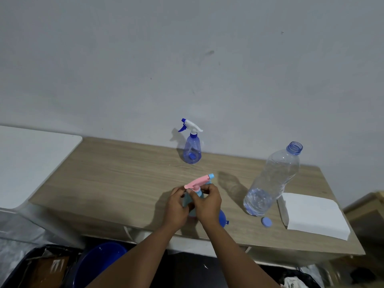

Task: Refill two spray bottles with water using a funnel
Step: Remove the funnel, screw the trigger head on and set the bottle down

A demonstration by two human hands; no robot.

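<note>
pink-headed spray bottle (197, 183) stands left of the open water bottle (270, 179). left hand (176, 206) grasps its body and right hand (207, 202) pinches the collar. step looks like twisting the head, loosening or tightening unclear. if loosening, next lift the head off and seat the funnel (224, 218), which is half hidden left of the water bottle's base.

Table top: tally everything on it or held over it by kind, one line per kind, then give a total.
Spray bottles: 2 (blue spray bottle, pink-topped spray bottle)
Clear water bottle, uncapped: 1
Blue bottle cap: 1
Blue funnel, partly hidden: 1
White paper stack: 1
Total: 6
</note>
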